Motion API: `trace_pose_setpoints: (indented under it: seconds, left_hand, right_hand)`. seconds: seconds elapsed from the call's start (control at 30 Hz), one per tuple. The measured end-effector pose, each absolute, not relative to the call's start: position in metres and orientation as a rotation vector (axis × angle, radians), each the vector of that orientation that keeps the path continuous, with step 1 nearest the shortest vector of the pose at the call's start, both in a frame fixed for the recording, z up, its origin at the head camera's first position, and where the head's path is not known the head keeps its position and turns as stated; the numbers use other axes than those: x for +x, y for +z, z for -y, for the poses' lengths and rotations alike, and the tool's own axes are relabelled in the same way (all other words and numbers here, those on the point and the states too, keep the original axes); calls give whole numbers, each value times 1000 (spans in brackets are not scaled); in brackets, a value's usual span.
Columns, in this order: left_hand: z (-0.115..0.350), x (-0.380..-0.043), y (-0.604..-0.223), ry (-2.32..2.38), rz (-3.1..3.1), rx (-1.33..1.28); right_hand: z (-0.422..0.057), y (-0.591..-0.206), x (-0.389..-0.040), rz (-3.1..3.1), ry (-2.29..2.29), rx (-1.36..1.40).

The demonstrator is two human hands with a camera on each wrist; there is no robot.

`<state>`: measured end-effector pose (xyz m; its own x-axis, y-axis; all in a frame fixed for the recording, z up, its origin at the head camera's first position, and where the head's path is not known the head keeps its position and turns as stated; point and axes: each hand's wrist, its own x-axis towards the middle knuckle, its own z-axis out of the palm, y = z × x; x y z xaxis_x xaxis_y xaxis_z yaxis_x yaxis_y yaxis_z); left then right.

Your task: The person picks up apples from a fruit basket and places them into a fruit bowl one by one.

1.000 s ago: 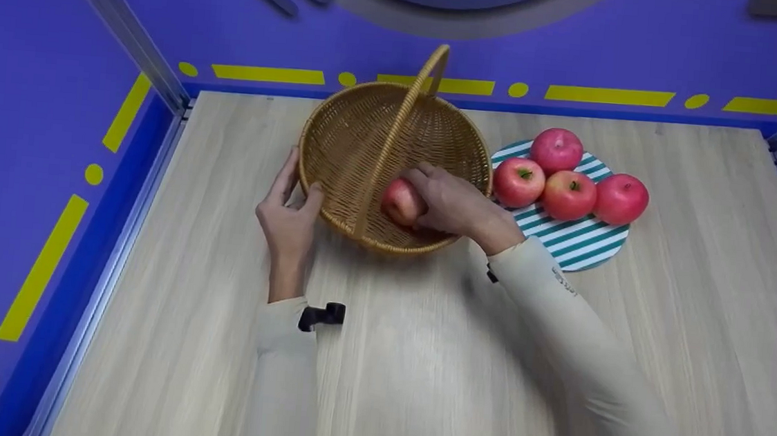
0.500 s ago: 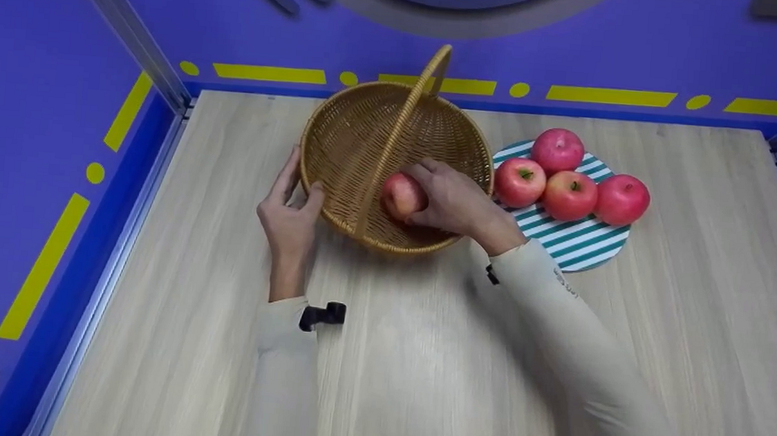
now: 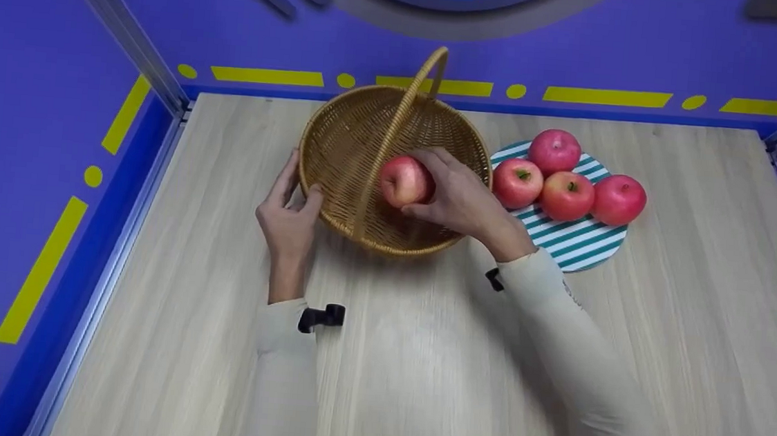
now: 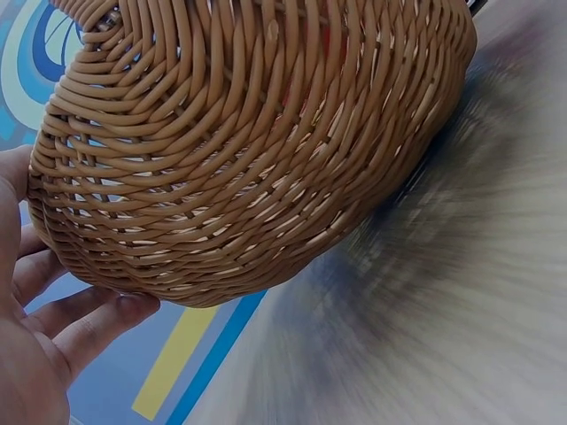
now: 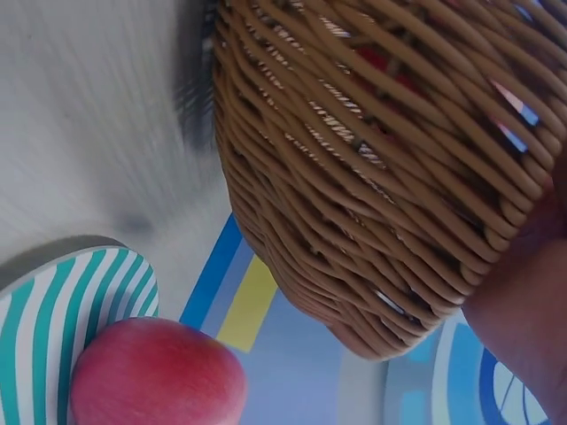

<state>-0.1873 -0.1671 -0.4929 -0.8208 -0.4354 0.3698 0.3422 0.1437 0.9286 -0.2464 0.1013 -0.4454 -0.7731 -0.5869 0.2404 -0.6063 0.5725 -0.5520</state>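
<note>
A brown wicker basket [image 3: 339,145] with an arched handle stands at the back middle of the table. At its left rim my left hand [image 3: 288,220] grips the basket, thumb at the rim and fingers along the outside; the left wrist view shows those fingers [image 4: 97,323] against the weave. Inside the basket, right of the handle, my right hand [image 3: 459,196] holds a red apple [image 3: 404,181], thumb at the near side and fingers over the far side. In the right wrist view the basket wall [image 5: 372,177] hides most of this hand.
Right of the basket lies a round plate [image 3: 590,251] with green and white stripes, bearing several red apples [image 3: 568,196]. Blue-purple walls [image 3: 582,53] bound the light wood table [image 3: 390,370] at the back and left.
The right hand has lifted the apple a little off the basket's bottom, towards the back of the basket. The left hand and the basket have stayed in place.
</note>
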Motion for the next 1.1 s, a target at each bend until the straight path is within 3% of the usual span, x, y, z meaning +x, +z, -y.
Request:
trace_pose_setpoints:
  seconds: [0.5, 0.83, 1.1]
  left_hand:
    - [170, -187, -495, -1723, 1844, 69]
    - [160, -172, -468, -1741, 1873, 109]
    - [159, -172, -467, -1744, 1874, 121]
  right_hand:
    - [-121, -441, -232, 2563, 1212, 959]
    - [-137, -442, -222, 2533, 1342, 845]
    - [-153, -442, -214, 2505, 1480, 717]
